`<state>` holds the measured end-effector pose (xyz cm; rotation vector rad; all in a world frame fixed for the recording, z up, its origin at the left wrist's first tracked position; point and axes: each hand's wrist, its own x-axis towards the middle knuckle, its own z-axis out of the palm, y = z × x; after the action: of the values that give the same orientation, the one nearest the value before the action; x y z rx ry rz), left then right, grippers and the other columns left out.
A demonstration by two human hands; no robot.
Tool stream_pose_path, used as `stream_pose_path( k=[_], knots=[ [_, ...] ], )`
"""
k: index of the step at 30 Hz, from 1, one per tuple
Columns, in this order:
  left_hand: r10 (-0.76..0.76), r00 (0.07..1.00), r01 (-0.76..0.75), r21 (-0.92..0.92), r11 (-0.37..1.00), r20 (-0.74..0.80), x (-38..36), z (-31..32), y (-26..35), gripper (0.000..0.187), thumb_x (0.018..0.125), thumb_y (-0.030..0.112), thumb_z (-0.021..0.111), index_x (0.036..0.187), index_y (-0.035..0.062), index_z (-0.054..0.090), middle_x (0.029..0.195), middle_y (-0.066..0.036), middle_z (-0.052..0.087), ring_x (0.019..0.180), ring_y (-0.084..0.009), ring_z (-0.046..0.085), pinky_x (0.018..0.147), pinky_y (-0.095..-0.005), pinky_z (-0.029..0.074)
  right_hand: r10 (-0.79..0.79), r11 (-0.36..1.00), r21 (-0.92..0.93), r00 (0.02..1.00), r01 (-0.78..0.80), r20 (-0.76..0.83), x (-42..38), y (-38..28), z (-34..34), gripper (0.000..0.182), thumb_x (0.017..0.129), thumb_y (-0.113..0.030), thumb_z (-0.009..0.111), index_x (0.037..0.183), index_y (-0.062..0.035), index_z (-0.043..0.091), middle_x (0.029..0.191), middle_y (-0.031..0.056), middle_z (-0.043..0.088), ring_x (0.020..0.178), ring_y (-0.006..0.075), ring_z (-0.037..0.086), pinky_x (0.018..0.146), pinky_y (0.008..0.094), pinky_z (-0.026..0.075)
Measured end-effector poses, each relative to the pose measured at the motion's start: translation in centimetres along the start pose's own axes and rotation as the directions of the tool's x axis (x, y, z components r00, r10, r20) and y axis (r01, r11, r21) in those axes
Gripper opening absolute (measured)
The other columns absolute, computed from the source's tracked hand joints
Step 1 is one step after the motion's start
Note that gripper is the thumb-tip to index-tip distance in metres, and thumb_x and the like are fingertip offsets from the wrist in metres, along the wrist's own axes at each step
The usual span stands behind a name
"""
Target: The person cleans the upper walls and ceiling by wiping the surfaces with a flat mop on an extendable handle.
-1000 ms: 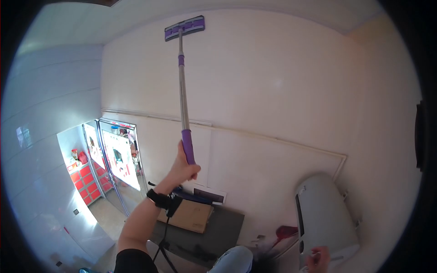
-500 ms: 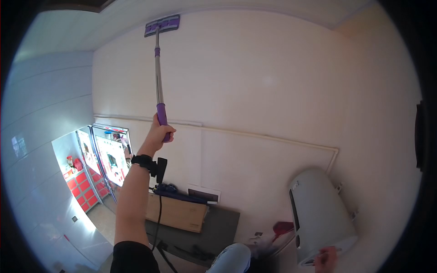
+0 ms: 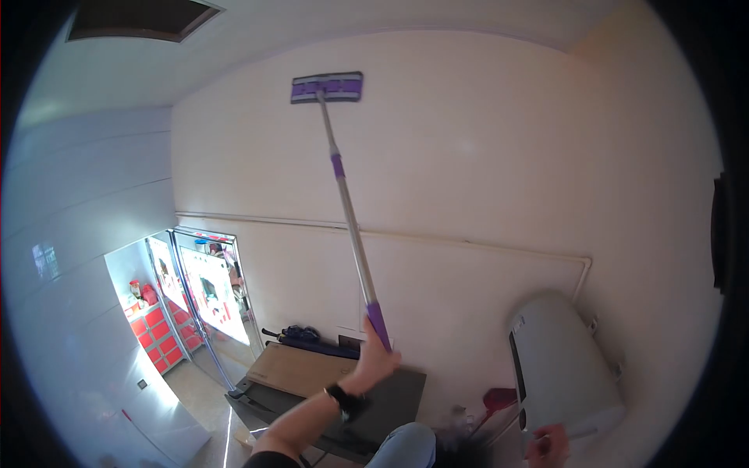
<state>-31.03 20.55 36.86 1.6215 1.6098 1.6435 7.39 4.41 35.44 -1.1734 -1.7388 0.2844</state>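
My left hand, with a black band on its wrist, is closed round the purple grip of a flat mop. The mop's metal pole slants up and leftward from my hand. Its rectangular purple-and-grey head lies against the upper part of the pale wall. At the lower right, my right hand has its fingers curled, close to the lower end of a grey water heater. What it grips, if anything, is blurred and hard to make out.
A pipe runs across the wall and bends down toward the heater. Below it, a cardboard box lies on a dark surface beside a folded umbrella. A doorway with red drawers is on the left.
The mop head has slid down and to the right along the wall. My left hand has dropped and moved right with the grip, tilting the pole. My right hand stays by the heater.
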Motion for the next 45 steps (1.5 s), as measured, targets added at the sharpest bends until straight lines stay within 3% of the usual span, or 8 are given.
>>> stream_pose_path(
  k=[1, 6, 14, 16, 25, 32, 40, 45],
  knots=[
    [-0.121, 0.991, 0.121, 0.015, 0.993, 0.061, -2.7, 0.4, 0.9, 0.101, 0.066, 0.008, 0.061, 0.136, -0.0029, -0.011, 0.076, -0.021, 0.059, 0.057, -0.0323, 0.062, 0.053, -0.0382, 0.052, -0.003, 0.999, 0.032, 1.000, 0.003, 0.022, 0.1, 0.2, 0.4, 0.024, 0.079, 0.005, 0.054, 0.102, -0.0025, 0.053, 0.084, 0.0087, 0.054, 0.060, 0.0143, 0.054, 0.054, 0.0259, 0.045],
    [-0.177, 0.968, 0.181, -0.008, 0.983, 0.180, -7.5, 0.3, 2.0, 0.103, 0.066, 0.004, 0.061, 0.136, -0.0013, -0.015, 0.068, -0.015, 0.059, 0.055, -0.0270, 0.062, 0.050, -0.0355, 0.052, -0.052, 0.998, 0.033, 0.997, 0.050, 0.058, 0.8, -0.5, 1.8, 0.025, 0.079, 0.005, 0.053, 0.103, -0.0026, 0.053, 0.085, 0.0082, 0.054, 0.060, 0.0144, 0.054, 0.054, 0.0256, 0.044],
    [0.077, 0.995, -0.072, -0.077, 0.994, 0.060, 3.3, -2.1, 2.2, 0.098, 0.064, -0.003, 0.058, 0.134, -0.0054, -0.010, 0.076, -0.018, 0.058, 0.053, -0.0261, 0.060, 0.045, -0.0338, 0.050, -0.065, 0.998, -0.014, 0.993, 0.066, 0.099, 0.8, -1.2, 3.4, 0.018, 0.080, -0.004, 0.062, 0.097, -0.0021, 0.054, 0.081, 0.0082, 0.052, 0.059, 0.0151, 0.048, 0.053, 0.0274, 0.043],
    [0.017, 0.994, -0.011, -0.058, 0.998, 0.103, 5.8, -3.1, 5.1, 0.098, 0.066, -0.004, 0.056, 0.134, 0.0026, -0.014, 0.074, -0.016, 0.057, 0.048, -0.0212, 0.059, 0.037, -0.0295, 0.047, -0.050, 0.999, 0.011, 0.993, 0.049, 0.111, 0.5, -1.1, 3.5, 0.017, 0.081, -0.005, 0.062, 0.095, -0.0022, 0.054, 0.080, 0.0083, 0.052, 0.059, 0.0155, 0.048, 0.052, 0.0275, 0.042],
    [0.028, 0.998, -0.012, -0.231, 0.973, 0.064, 9.2, -4.1, 11.4, 0.089, 0.068, -0.005, 0.055, 0.133, 0.0048, -0.005, 0.072, -0.013, 0.053, 0.049, -0.0202, 0.058, 0.038, -0.0299, 0.048, -0.001, 0.992, 0.126, 0.996, -0.011, 0.095, -0.3, -1.6, 3.7, 0.022, 0.082, -0.005, 0.060, 0.103, -0.0025, 0.054, 0.085, 0.0075, 0.054, 0.062, 0.0139, 0.050, 0.054, 0.0262, 0.044],
    [-0.022, 1.000, 0.030, -0.575, 0.818, 0.021, 4.8, -0.8, 3.4, 0.086, 0.068, -0.006, 0.057, 0.134, 0.0121, 0.005, 0.077, -0.016, 0.056, 0.048, -0.0216, 0.059, 0.039, -0.0310, 0.049, 0.106, 0.994, 0.027, 0.986, -0.111, 0.128, -2.3, 1.5, 1.3, 0.027, 0.082, 0.000, 0.058, 0.108, -0.0022, 0.053, 0.090, 0.0082, 0.055, 0.066, 0.0139, 0.055, 0.058, 0.0259, 0.048],
    [-0.269, 0.963, 0.261, -0.224, 0.939, -0.005, -5.8, 2.1, -4.3, 0.078, 0.073, 0.005, 0.061, 0.134, 0.0103, 0.011, 0.068, -0.013, 0.057, 0.048, -0.0229, 0.060, 0.043, -0.0328, 0.050, 0.159, 0.987, -0.045, 0.986, -0.157, 0.056, -1.6, 1.8, 0.1, 0.024, 0.084, 0.000, 0.053, 0.108, 0.0004, 0.052, 0.096, 0.0105, 0.053, 0.069, 0.0144, 0.056, 0.062, 0.0263, 0.047],
    [-0.328, 0.945, 0.317, -0.247, 0.916, -0.006, -10.3, 3.4, -4.3, 0.072, 0.074, 0.006, 0.061, 0.130, 0.0094, 0.016, 0.066, -0.012, 0.057, 0.049, -0.0226, 0.060, 0.042, -0.0327, 0.049, 0.125, 0.992, 0.009, 0.989, -0.126, 0.073, 0.3, -0.8, 0.6, 0.023, 0.083, 0.001, 0.053, 0.107, 0.0007, 0.052, 0.097, 0.0102, 0.053, 0.067, 0.0135, 0.053, 0.060, 0.0253, 0.044]
  ],
)
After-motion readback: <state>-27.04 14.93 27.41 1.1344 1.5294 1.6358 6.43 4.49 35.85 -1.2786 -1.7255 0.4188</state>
